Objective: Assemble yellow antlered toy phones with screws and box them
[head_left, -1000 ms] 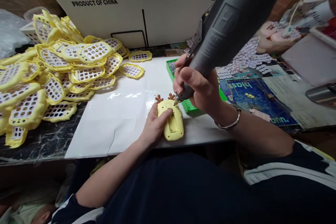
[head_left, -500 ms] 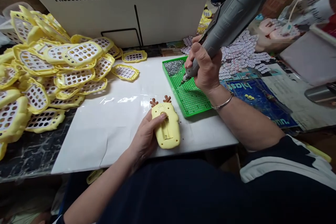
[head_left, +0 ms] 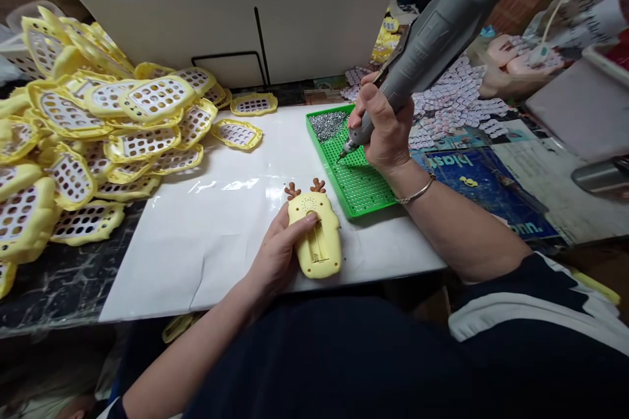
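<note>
My left hand (head_left: 280,242) grips a yellow plastic toy case (head_left: 330,236) by its left side, thumb across its back. Brown antlers top the case, and its back shows an open battery slot, small speaker holes and screw holes. My right hand (head_left: 386,124) is wrapped round a grey electric screwdriver (head_left: 432,39), which slants down to the left. Its bit points at the green perforated tray (head_left: 361,200), just over the holes; whether it touches cannot be made out. Small silver screws (head_left: 327,126) are heaped in the tray's far left corner.
Yellow shell halves with white perforated inserts (head_left: 157,99) are piled at the left. A printed carton (head_left: 236,19) stands at the back. Small white pieces (head_left: 457,101) are heaped behind my right hand. A white sheet (head_left: 162,262) covers the table in front of me.
The toy case and my left hand appear slightly further right, along with a small shift of the whole view. Both hands keep their holds, and the screwdriver stays over the tray.
</note>
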The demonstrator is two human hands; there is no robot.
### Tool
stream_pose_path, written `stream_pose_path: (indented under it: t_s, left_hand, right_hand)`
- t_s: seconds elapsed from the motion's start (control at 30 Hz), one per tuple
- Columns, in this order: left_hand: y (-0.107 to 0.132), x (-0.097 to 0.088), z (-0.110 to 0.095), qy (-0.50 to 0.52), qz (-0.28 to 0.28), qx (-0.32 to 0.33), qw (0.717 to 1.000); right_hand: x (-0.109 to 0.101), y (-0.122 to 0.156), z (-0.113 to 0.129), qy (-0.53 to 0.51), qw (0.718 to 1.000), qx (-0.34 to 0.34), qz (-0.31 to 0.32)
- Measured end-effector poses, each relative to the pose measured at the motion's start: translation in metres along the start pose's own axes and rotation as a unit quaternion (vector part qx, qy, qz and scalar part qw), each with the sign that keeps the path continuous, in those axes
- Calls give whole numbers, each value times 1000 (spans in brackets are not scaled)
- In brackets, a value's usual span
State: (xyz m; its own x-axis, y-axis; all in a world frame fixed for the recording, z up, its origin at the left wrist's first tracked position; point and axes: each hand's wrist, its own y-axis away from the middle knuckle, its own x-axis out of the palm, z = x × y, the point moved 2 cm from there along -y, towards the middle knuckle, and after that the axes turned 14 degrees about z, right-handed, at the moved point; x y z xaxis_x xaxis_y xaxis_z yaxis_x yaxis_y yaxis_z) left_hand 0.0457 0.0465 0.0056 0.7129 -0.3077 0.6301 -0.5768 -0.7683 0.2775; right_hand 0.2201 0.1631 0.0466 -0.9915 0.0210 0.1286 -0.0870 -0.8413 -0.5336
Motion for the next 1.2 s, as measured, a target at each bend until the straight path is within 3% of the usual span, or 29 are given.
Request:
stream_pose_path:
  t_s: [0.13,0.27,0.43,0.6,1.0,1.2]
  left_hand:
    - [0,-1,2,-14,-2,17,1000]
    - [-2,-1,4,-21,-2,32,999]
    - [-3,-2,7,-31,16,53,998]
    - [-4,-4,8,-48,31,71,996]
    - [-5,-5,11,-41,21,39,998]
    - [-5,-9,12,-45,13,35,998]
  right_hand:
    - [7,0,22,-28,999,-31,4]
    - [27,7,60,-75,997,-16,20]
    - [60,31,91,-129,985,11,110]
    - [74,46,89,-141,974,14,175]
    - [78,55,67,-107,975,70,179]
    - [78,62,54,-93,972,44,212]
